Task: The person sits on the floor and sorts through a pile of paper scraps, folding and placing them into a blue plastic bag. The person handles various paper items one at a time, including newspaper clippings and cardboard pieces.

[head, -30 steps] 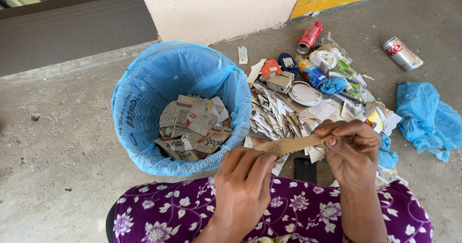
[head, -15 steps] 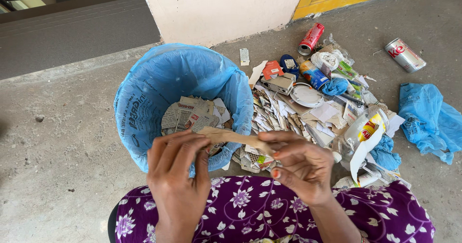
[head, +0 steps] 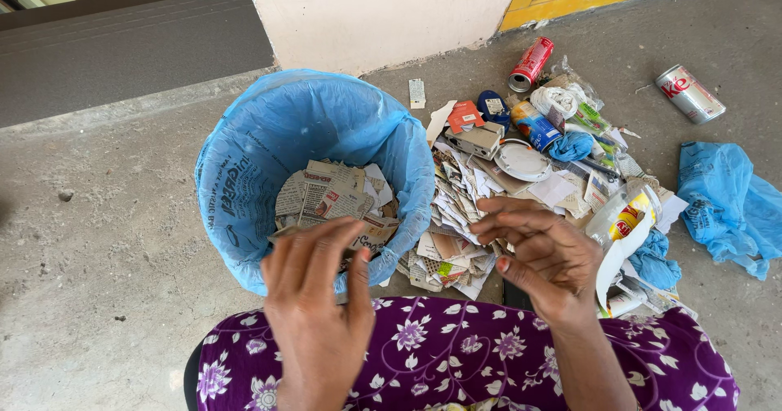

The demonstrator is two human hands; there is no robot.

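Brown cardboard strip (head: pixel 285 232) is poking out from under the fingers of the left hand (head: pixel 314 297), which is gripping it over the blue-lined bin (head: pixel 244 158); the right hand (head: pixel 546 256) is hovering open-fingered above the scrap-paper pile (head: pixel 464 191).
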